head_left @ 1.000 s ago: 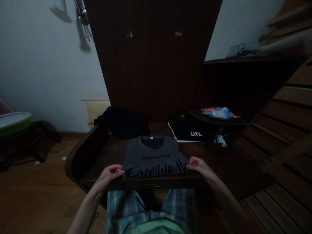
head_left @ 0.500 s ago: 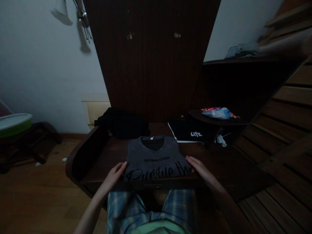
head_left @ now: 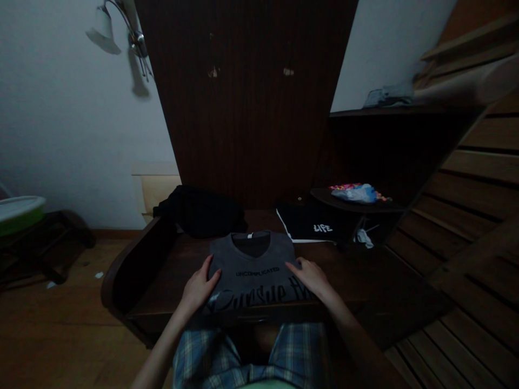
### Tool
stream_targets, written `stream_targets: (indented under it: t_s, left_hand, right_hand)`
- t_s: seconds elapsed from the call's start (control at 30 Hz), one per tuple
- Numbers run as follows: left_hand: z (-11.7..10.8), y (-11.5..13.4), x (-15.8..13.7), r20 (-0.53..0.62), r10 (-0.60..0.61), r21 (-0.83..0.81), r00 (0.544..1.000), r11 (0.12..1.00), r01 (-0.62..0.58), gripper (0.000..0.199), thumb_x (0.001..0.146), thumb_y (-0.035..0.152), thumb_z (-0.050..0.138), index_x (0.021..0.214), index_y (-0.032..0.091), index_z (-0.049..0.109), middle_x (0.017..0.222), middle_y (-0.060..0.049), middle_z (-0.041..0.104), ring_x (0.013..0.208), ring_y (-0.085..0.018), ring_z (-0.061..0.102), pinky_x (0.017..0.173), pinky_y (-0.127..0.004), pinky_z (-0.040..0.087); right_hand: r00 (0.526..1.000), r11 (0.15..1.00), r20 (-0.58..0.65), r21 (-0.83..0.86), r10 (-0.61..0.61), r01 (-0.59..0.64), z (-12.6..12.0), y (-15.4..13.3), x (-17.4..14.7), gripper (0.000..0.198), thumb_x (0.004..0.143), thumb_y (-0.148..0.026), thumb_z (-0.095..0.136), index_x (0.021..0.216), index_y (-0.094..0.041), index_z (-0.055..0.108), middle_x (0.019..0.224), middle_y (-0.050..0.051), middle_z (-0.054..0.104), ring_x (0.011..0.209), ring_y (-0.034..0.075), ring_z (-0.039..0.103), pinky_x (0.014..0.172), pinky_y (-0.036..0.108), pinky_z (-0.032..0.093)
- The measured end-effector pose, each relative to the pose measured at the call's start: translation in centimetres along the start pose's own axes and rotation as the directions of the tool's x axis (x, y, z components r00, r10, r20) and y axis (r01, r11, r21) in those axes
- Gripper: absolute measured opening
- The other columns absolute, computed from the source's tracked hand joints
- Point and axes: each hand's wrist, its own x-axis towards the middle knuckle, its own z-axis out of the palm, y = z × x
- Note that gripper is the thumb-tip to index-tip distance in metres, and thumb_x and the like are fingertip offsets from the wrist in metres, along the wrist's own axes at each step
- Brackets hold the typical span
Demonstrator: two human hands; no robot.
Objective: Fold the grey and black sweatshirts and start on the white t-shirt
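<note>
A dark grey T-shirt (head_left: 255, 267) lies folded on the dark wooden bench in front of me, its neckline toward the back and black lettering across its front. My left hand (head_left: 199, 286) rests on the shirt's left edge, with thumb and forefinger spread apart. On the opposite edge lies my right hand (head_left: 311, 276), thumb stretched inward over the cloth and fingers apart. Behind the shirt to the right sits a folded black garment (head_left: 320, 221) with white "LIFE" lettering and a white edge. A heap of black cloth (head_left: 203, 213) is at the back left.
The bench (head_left: 162, 283) has a curved armrest (head_left: 121, 262) on its left. Shelves at the right hold a plastic bag (head_left: 357, 193). A slatted wooden piece (head_left: 466, 216) stands far right. A green-and-white tub (head_left: 20, 215) sits on a stool at the left.
Both hands have moved inward and away from me along the shirt's edges, the left thumb now spread over the cloth. The view has tilted up and shifted slightly right.
</note>
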Motion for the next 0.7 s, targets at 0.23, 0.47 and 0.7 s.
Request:
stream_targets:
  t_s: [0.23, 0.47, 0.7]
  left_hand:
    - [1.2, 0.3, 0.1, -0.036, 0.166, -0.031, 0.986, 0.986, -0.167, 0.057, 0.078, 0.028, 0.038, 0.133, 0.017, 0.029, 0.119, -0.012, 0.052, 0.111, -0.025, 0.047, 0.093, -0.038, 0.034]
    - [2.2, -0.3, 0.2, -0.205, 0.189, -0.361, 0.960, 0.897, -0.253, 0.050, 0.067, 0.017, 0.046, 0.117, 0.021, 0.051, 0.098, -0.005, 0.054, 0.095, -0.019, 0.053, 0.092, -0.035, 0.037]
    - [-0.3, 4.1, 0.1, -0.372, 0.294, -0.424, 0.880, 0.790, -0.443, 0.036, 0.068, 0.017, 0.052, 0.102, 0.024, 0.061, 0.100, -0.004, 0.050, 0.098, -0.019, 0.049, 0.091, -0.035, 0.037]
  right_hand:
    - [0.999, 0.998, 0.031, -0.066, -0.021, 0.023, 0.1, -1.5, 0.0, 0.031, 0.077, -0.036, 0.046, 0.096, -0.013, 0.053, 0.100, 0.014, 0.062, 0.094, 0.023, 0.059, 0.073, 0.027, 0.040]
    - [0.992, 0.995, -0.079, 0.006, -0.098, 0.099, 0.8, -1.8, 0.1, 0.039, 0.075, -0.021, 0.049, 0.111, -0.009, 0.042, 0.096, 0.014, 0.063, 0.089, 0.024, 0.060, 0.073, 0.029, 0.043]
    - [0.818, 0.870, -0.393, 0.080, -0.421, 0.486, -4.2, -0.2, 0.2, 0.039, 0.077, -0.019, 0.046, 0.116, -0.026, 0.045, 0.107, 0.004, 0.058, 0.098, 0.018, 0.055, 0.084, 0.032, 0.042]
